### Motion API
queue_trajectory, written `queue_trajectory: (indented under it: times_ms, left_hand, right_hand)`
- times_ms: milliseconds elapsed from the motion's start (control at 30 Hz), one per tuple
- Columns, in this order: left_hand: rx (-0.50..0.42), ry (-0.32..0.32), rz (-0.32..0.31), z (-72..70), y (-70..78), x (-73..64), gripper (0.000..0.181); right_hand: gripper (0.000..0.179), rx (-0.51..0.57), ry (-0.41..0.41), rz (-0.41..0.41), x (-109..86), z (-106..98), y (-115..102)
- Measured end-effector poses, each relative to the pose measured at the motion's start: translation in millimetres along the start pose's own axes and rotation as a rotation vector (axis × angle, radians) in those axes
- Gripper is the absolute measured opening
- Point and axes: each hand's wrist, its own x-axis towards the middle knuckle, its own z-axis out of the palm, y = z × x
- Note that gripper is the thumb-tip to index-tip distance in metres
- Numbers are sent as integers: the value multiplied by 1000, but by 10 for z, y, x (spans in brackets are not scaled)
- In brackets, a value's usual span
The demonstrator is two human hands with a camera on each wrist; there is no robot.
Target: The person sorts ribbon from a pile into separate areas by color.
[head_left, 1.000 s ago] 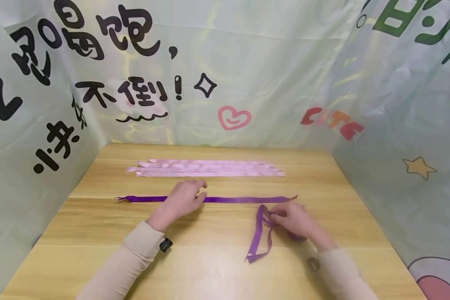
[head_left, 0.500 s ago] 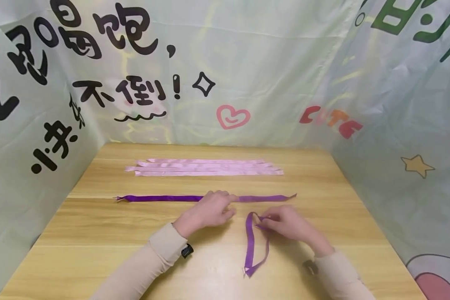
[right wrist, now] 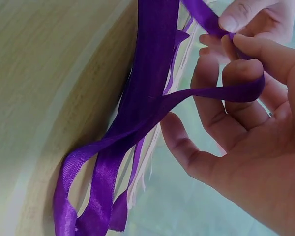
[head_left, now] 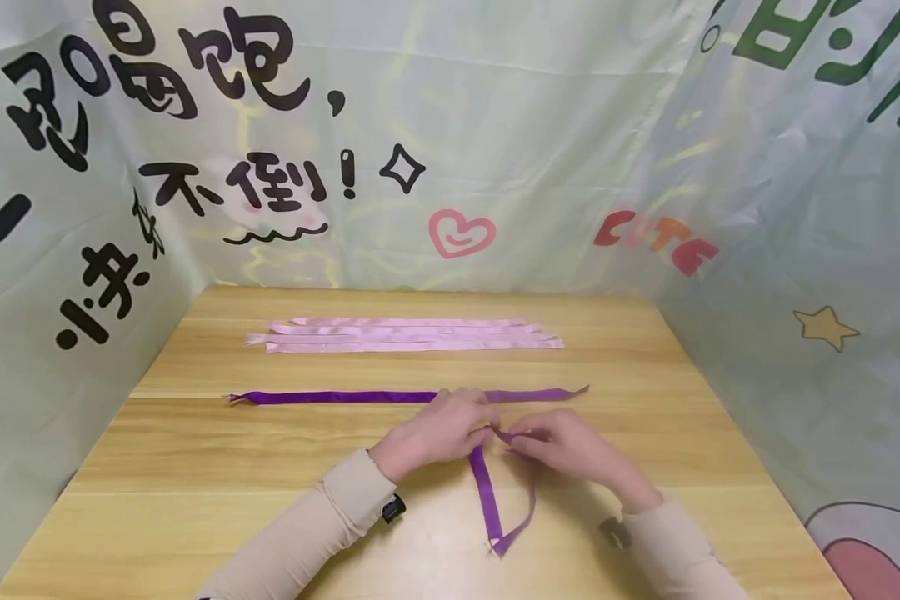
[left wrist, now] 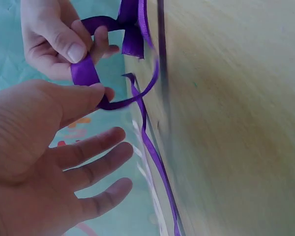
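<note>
In the head view a purple ribbon (head_left: 486, 492) hangs in a loop from both hands, its lower fold near the tabletop. My left hand (head_left: 438, 429) pinches it between thumb and index finger, the other fingers spread, as the left wrist view shows. Close beside it, my right hand (head_left: 570, 446) pinches the same ribbon; in the right wrist view a length of ribbon (right wrist: 236, 92) curls round its fingers. Behind the hands a second purple ribbon (head_left: 345, 397) lies straight across the table, partly hidden by my left hand.
Several pink ribbons (head_left: 412, 337) lie side by side farther back on the wooden table (head_left: 195, 483). Printed cloth walls (head_left: 540, 150) enclose the table at the back and both sides.
My left hand has moved right, from over the straight purple ribbon to the loose one, and now pinches it. My right hand has shifted slightly left, bringing the loop with it.
</note>
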Motion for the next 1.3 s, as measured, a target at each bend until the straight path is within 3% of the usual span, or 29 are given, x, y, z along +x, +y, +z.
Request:
queue_trajectory:
  times_ms: [300, 567, 867, 1300]
  left_hand:
    - [-8, 8, -72, -47, -56, -97, 16]
    - [-11, 11, -139, -78, -169, -203, 18]
    - [-18, 54, -178, -139, -270, -289, 10]
    - [-32, 63, -234, -179, -476, -487, 14]
  right_hand:
    - [9, 29, -14, 93, -31, -8, 24]
    - [9, 12, -17, 126, -36, -28, 35]
    - [33, 37, 63, 221, 5, 5, 60]
    - [20, 43, 139, 183, 34, 35, 168]
